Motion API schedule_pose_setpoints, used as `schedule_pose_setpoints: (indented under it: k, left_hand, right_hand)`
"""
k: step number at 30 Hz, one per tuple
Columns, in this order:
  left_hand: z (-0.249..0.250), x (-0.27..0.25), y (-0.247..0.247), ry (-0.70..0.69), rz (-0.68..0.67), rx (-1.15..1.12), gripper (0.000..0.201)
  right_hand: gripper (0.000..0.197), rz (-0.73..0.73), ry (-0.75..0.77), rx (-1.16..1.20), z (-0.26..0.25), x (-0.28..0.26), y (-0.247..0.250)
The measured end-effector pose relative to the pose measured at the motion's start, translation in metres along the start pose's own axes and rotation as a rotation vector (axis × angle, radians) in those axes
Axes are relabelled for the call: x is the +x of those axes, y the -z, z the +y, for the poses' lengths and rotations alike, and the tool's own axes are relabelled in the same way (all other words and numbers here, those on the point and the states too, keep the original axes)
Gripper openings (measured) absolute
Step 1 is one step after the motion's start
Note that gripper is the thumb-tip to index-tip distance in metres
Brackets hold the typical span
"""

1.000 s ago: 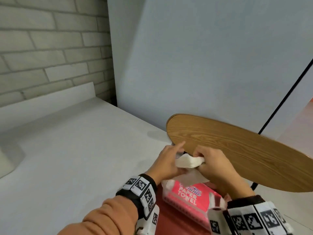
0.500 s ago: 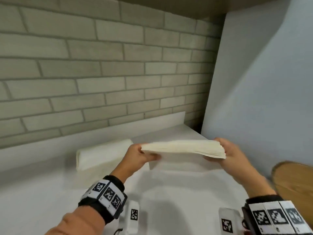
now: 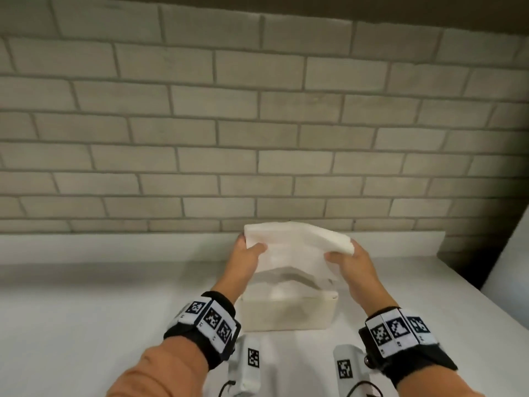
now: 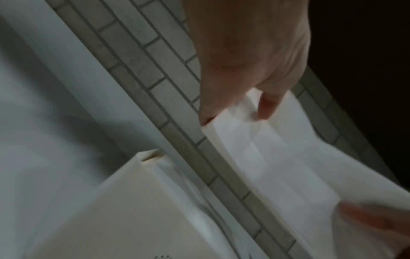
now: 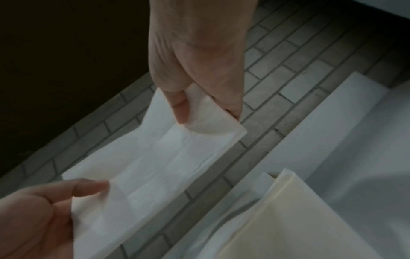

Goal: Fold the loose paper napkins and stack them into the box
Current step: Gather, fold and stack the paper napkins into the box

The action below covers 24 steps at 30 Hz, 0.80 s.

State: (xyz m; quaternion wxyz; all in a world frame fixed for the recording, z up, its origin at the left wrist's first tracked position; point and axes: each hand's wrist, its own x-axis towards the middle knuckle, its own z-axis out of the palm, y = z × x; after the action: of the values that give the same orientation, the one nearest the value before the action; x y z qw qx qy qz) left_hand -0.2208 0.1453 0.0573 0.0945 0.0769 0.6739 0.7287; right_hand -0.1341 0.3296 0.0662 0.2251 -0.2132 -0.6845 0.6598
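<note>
White counter is backed by a brick wall; on it, a cream box is set. Above the box, a napkin stack is pinched at its ends by the left hand and right hand.

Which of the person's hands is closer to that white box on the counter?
Left, narrowly. The left hand grips the napkin stack above the box at its left end; the right hand grips the stack's other end, slightly beyond the box's right side.
</note>
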Motion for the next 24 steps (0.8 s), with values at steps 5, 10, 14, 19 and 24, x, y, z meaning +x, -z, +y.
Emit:
schedule_pose_setpoints:
  k: [5, 10, 14, 19, 24]
  left_hand:
    - [-0.02, 0.001, 0.0, -0.062, 0.044, 0.067, 0.054]
    - [-0.051, 0.006, -0.001, -0.028, 0.085, 0.078, 0.039]
    - [-0.043, 0.008, 0.003, -0.092, 0.107, 0.026, 0.033]
    - [-0.051, 0.007, 0.006, 0.02, 0.074, 0.154, 0.046]
    - [-0.039, 0.012, 0.01, -0.011, 0.112, 0.362, 0.048]
  right_hand:
    - [0.041, -0.121, -0.016, -0.028, 0.026, 0.019, 0.008]
    - [0.036, -0.239, -0.085, -0.048, 0.048, 0.03, 0.011]
    - [0.031, -0.288, -0.047, 0.041, 0.04, 0.041, 0.015]
    - [0.039, -0.3, -0.14, -0.134, 0.057, 0.044, 0.012]
    - [0.043, -0.334, -0.108, -0.363, 0.053, 0.048, 0.012]
